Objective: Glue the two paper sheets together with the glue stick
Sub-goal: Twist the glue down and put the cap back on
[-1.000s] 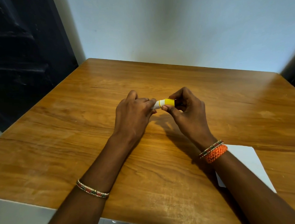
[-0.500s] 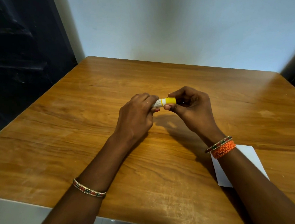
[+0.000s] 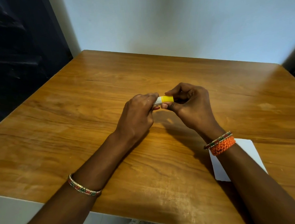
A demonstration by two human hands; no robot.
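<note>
A small glue stick (image 3: 164, 99) with a white body and a yellow cap lies level between both hands, above the middle of the wooden table (image 3: 76, 115). My left hand (image 3: 138, 114) is closed around the white body. My right hand (image 3: 192, 106) pinches the yellow cap with thumb and fingers. White paper (image 3: 246, 151) lies flat on the table at the right, partly hidden under my right forearm; I cannot tell whether it is one sheet or two.
The table's near edge (image 3: 46, 202) runs below my forearms. A pale wall (image 3: 173, 26) stands behind the table's far edge and a dark surface (image 3: 22, 58) is at the left.
Both hands have stayed on the glue stick; my left fingers curled tighter round the body and the right fingers shifted on the cap. The paper has not moved.
</note>
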